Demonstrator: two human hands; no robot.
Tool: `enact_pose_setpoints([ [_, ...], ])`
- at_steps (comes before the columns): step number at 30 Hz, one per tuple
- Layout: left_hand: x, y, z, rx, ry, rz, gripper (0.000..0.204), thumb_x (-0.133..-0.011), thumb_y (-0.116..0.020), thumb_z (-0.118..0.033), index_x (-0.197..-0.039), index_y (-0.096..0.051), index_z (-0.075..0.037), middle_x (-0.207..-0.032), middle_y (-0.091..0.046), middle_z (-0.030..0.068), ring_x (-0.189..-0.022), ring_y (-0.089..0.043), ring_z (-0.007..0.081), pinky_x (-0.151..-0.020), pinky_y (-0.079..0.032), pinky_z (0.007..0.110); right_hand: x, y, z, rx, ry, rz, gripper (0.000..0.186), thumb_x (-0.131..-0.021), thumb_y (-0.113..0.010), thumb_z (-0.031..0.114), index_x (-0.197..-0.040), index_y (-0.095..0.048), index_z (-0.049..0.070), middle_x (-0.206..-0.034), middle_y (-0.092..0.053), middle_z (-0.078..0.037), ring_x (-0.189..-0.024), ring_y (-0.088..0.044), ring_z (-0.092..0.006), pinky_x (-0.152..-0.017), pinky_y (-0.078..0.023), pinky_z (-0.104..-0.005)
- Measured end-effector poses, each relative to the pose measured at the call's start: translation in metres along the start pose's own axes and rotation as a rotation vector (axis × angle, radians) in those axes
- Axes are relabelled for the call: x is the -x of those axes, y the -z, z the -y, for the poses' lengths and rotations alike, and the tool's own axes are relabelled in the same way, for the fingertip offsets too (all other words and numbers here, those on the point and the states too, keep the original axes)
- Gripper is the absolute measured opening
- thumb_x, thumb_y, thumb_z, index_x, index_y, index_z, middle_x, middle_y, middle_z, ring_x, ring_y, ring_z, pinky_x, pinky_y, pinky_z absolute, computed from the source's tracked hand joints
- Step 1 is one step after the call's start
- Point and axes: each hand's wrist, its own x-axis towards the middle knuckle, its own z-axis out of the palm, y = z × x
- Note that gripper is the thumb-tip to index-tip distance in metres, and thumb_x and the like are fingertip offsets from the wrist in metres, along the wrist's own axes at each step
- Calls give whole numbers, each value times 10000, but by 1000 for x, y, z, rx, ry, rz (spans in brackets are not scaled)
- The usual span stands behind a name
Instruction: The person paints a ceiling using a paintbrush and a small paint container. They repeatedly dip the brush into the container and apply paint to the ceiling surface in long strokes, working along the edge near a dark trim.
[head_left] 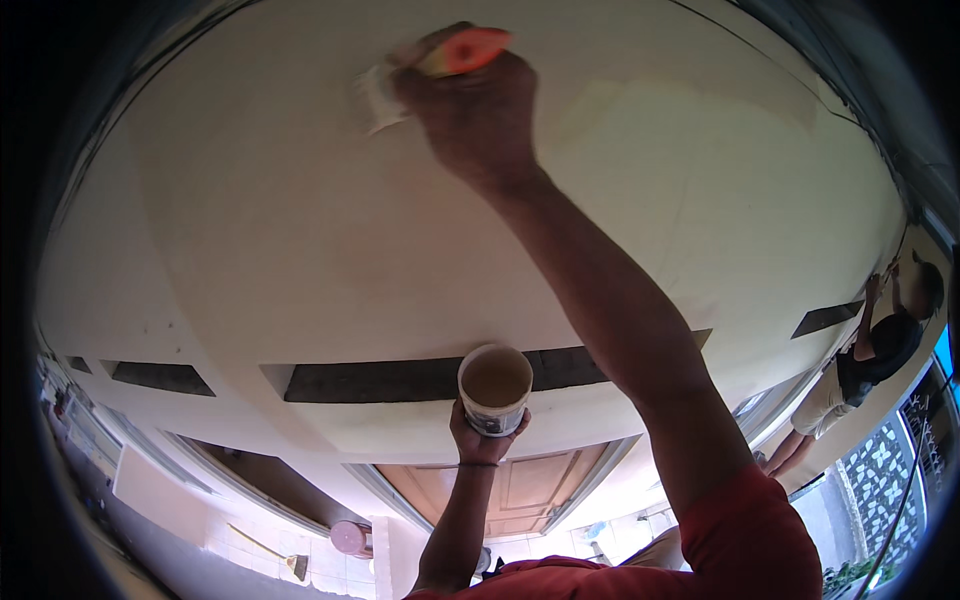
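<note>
High on the cream wall (300,220), my right hand (480,115) is closed round a paintbrush (470,50) with an orange handle. Its pale, wide bristles (383,100) lie against the wall and are smeared by motion. Lower down, my left hand (485,435) holds up a white paint bucket (493,405) from below and around its side. Pale paint (495,380) shows inside the bucket. A damp-looking, slightly different tone marks part of the wall near the brush.
Dark recessed openings (380,381) run across the wall behind the bucket. Below is a wooden door (520,490). A broom (295,563) and a round pink stool (348,537) are on the tiled floor. Another person (880,345) in dark top reaches toward the wall at far right.
</note>
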Motion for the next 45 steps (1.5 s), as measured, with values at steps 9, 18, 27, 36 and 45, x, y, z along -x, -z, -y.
enact_pose_setpoints([
  [9, 1, -10, -1, 54, 57, -21, 622, -998, -601, -580, -1504, -584, -219, -1506, -607, 153, -1361, -590, 413, -1027, -505, 670, 23, 316, 34, 419, -22, -511, 231, -905, -851, 59, -1052, -724, -65, -1042, -762, -131, -884, -767, -208, -771, -722, -363],
  [18, -4, -3, -4, 30, 44, 51, 618, -1000, -608, -576, -1516, -580, -237, -1539, -595, 124, -1402, -574, 396, -1044, -497, 684, 105, 352, 83, 265, -342, -745, 240, -968, -759, 2, -1167, -648, -75, -1097, -712, -153, -965, -783, -262, -807, -726, -404],
  [27, 0, -4, -2, 92, 34, -54, 683, -985, -622, -611, -1544, -549, -227, -1577, -550, 146, -1444, -534, 402, -1077, -482, 674, 209, 238, 120, 8, -680, -315, 248, -946, -785, -35, -1156, -654, -47, -1128, -753, -247, -968, -779, -282, -822, -689, -400],
  [36, 0, -19, 2, -93, -13, -11, 698, -1043, -486, -658, -1585, -498, -218, -1592, -518, 131, -1416, -546, 379, -999, -514, 634, 257, 168, 106, 95, -662, 293, 242, -859, -890, -35, -1063, -768, 15, -1046, -777, -113, -985, -775, -197, -838, -642, -337],
  [45, -1, -19, 1, -112, -29, -112, 716, -1015, -511, -664, -1579, -509, -223, -1588, -519, 121, -1391, -549, 375, -981, -508, 621, 270, 149, 71, 189, -735, 456, 171, -910, -870, 102, -1037, -764, 58, -948, -788, -75, -839, -778, -175, -755, -627, -320],
])
